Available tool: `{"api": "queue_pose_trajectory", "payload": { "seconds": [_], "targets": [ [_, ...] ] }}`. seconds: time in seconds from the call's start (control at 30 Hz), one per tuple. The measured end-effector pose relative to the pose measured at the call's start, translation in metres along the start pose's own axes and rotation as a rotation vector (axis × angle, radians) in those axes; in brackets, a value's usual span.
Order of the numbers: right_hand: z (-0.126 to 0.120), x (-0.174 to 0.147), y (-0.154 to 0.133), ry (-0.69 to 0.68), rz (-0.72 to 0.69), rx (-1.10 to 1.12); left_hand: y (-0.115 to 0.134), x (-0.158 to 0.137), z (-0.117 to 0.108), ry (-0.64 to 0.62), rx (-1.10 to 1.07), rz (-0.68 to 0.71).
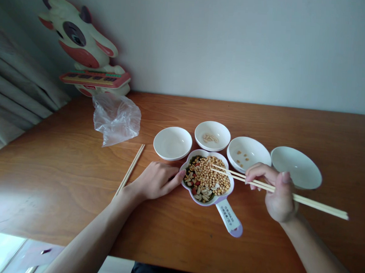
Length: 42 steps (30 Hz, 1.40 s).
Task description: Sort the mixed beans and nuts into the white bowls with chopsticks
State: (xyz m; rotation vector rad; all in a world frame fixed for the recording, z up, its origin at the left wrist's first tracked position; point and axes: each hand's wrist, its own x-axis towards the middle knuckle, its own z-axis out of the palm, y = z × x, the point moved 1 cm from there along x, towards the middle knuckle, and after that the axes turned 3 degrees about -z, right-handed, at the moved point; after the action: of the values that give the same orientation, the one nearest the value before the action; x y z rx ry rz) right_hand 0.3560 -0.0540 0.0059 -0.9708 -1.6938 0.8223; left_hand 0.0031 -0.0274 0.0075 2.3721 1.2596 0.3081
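Observation:
Near the middle of the table is a flower-shaped white and purple bowl with a handle (230, 188), full of mixed soybeans (208, 168), pale flat seeds or nut pieces, red bits and small green beans. My left hand (158, 180) rests at its left side, thumb on the rim, fingers curled against it. In my right hand (279, 194) is a pair of wooden chopsticks (318, 204). Their tips are close together over the soybeans; whether a bean is between them I cannot tell. A printed label (228, 216) is on the bowl's handle, which points toward me.
Behind stand a white bowl (171, 142), a white bowl with pale pieces (213, 130), a white bowl with several yellowish pieces (257, 150) and another white bowl (297, 169). Left lie spare chopsticks (131, 168), a clear plastic bag (117, 119) and a cow-shaped toy keyboard (90, 78).

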Motion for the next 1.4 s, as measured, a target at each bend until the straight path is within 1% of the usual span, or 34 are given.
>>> {"api": "queue_pose_trajectory", "payload": {
  "seconds": [0.23, 0.5, 0.7, 1.07, 1.23, 1.4],
  "targets": [
    [0.002, -0.0003, -0.002, -0.025, -0.044, -0.055, 0.0002, 0.0002, -0.0001, -0.015, -0.006, -0.019],
    [0.0016, -0.0002, -0.0017, 0.022, -0.049, -0.05, -0.0003, -0.0005, -0.0001, -0.013, -0.001, -0.011],
    [0.0003, -0.0004, 0.0015, 0.027, -0.047, -0.072, 0.0016, -0.0002, -0.0015, -0.001, -0.001, 0.005],
    [0.0039, 0.0008, -0.0079, 0.068, -0.087, -0.043, 0.0016, 0.0, -0.0014, -0.007, -0.009, -0.002],
    [0.0008, -0.0015, -0.0058, 0.095, -0.057, -0.024, 0.0019, 0.0, -0.0014, 0.0, 0.006, -0.006],
    [-0.0003, -0.0004, -0.005, 0.07, -0.021, 0.004, 0.0024, 0.0, -0.0016, -0.004, -0.001, -0.004]
  ]
}}
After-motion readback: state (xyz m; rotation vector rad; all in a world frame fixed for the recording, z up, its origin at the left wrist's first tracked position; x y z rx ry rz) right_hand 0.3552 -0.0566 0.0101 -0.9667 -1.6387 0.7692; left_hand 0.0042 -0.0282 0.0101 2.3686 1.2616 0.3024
